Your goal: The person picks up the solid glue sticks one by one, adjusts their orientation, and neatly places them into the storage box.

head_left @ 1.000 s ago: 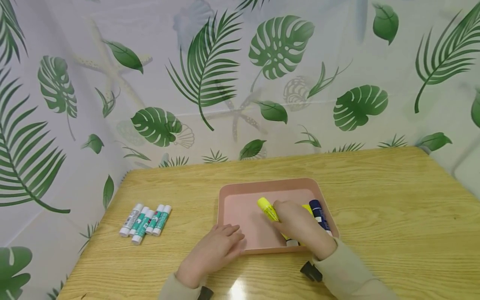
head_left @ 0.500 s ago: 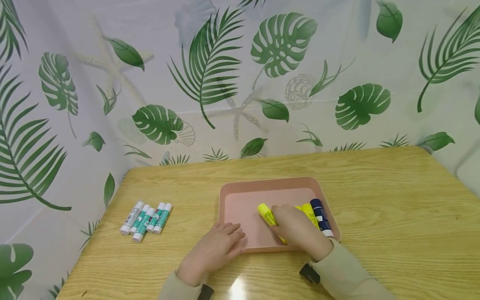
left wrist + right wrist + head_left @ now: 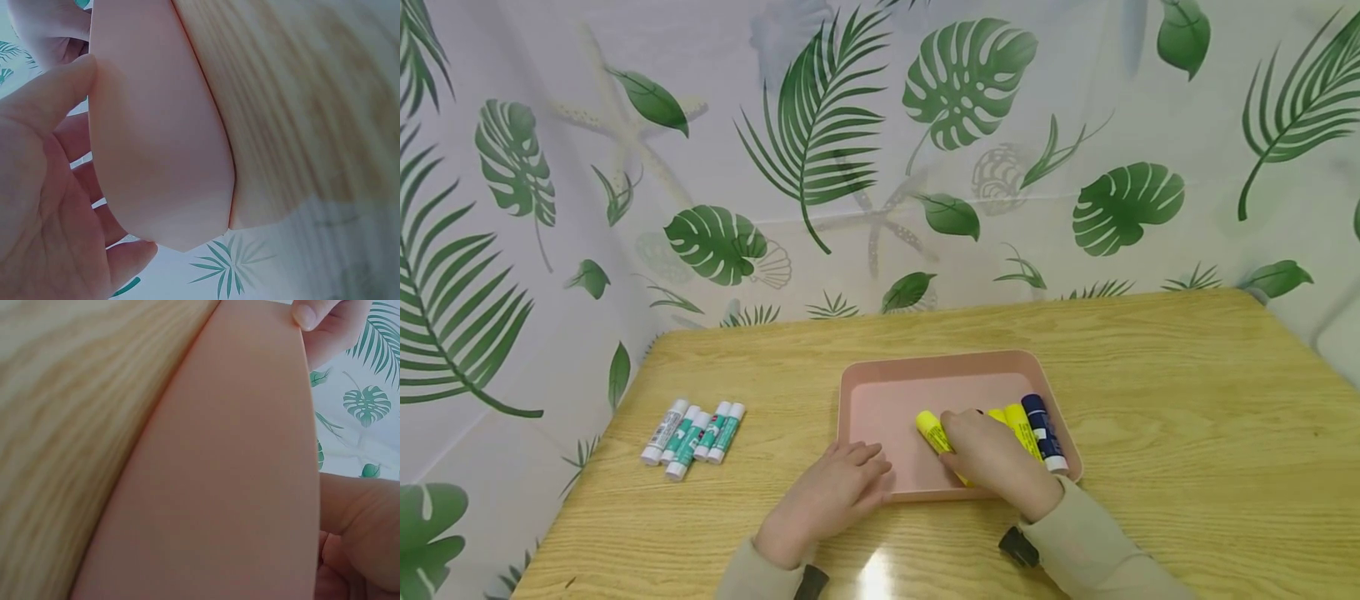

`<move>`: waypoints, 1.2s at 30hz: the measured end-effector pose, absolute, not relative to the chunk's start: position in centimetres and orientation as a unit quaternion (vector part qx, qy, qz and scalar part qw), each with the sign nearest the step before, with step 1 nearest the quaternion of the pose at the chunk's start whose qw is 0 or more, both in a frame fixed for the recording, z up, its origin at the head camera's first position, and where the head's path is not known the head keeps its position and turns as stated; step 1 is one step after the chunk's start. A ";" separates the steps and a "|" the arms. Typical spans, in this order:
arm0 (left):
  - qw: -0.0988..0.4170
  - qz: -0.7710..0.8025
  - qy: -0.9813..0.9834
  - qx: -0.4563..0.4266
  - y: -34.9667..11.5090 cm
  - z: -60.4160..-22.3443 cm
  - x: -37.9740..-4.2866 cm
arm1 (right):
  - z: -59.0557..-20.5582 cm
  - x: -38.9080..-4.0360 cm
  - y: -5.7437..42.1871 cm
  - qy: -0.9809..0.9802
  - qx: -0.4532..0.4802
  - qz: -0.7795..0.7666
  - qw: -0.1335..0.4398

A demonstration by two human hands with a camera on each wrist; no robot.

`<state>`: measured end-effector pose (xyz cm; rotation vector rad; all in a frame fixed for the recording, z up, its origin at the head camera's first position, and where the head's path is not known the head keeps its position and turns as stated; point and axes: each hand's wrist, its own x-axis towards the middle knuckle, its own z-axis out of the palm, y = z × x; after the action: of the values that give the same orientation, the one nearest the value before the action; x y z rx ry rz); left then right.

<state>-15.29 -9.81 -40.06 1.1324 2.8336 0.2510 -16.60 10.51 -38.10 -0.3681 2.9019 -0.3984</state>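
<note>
A yellow glue stick (image 3: 932, 430) lies slanted low in the pink tray (image 3: 895, 379), and my right hand (image 3: 996, 458) grips it from above, hiding its middle. More yellow glue sticks (image 3: 1022, 429) show beyond that hand, beside a navy glue stick (image 3: 1042, 429) with a white end along the tray's right wall. My left hand (image 3: 831, 496) rests over the tray's near left corner, fingers extended inward. Its thumb (image 3: 72, 78) touches the rim in the left wrist view. The right wrist view shows the tray's outer wall (image 3: 219, 456), with part of the right hand behind the rim.
Several white and green glue sticks (image 3: 692, 437) lie side by side on the wooden table (image 3: 775, 367), left of the tray. A leaf-patterned cloth (image 3: 850, 167) hangs behind the table and on both sides.
The yellow glue stick and my right hand have shifted down slightly in the tray, and more of the yellow and navy sticks beyond show. My left hand stays at the tray corner.
</note>
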 end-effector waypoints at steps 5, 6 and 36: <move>0.040 0.080 0.924 0.371 -9.8 -40.1 -15.3 | -38.1 -16.5 10.5 0.977 -0.125 -0.144 0.097; 0.040 0.080 0.924 0.371 -9.8 -40.1 -15.3 | -38.1 -16.5 10.6 0.977 -0.125 -0.144 0.099; 0.039 0.072 0.924 0.373 -9.9 -40.1 -15.4 | -38.8 -17.0 10.7 0.975 -0.128 -0.132 0.121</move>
<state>-15.39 -9.89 -40.12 1.1445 2.8342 0.2208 -17.04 10.69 -38.75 -0.3738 2.8480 -0.3842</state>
